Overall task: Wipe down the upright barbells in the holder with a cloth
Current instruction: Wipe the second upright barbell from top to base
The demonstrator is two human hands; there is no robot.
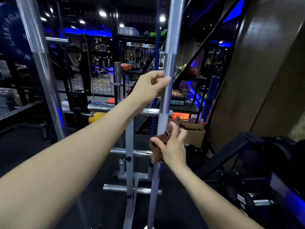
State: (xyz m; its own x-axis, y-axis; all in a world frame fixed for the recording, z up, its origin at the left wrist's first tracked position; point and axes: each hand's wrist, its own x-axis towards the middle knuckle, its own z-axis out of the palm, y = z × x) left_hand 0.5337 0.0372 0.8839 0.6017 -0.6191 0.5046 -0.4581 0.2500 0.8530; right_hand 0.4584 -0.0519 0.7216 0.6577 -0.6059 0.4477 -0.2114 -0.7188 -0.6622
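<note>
Two hands work one bar (168,90): the left hand (151,87) curls round its smooth middle, and the right hand (172,143) below clamps a cloth (158,146) around it. Wiping looks midway; a second bar (41,63) at left awaits.

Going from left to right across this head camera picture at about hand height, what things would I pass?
Left barbell → left hand gripping the right barbell → brown cloth, held in the right hand lower on that bar → cardboard box → dark wall.
</note>
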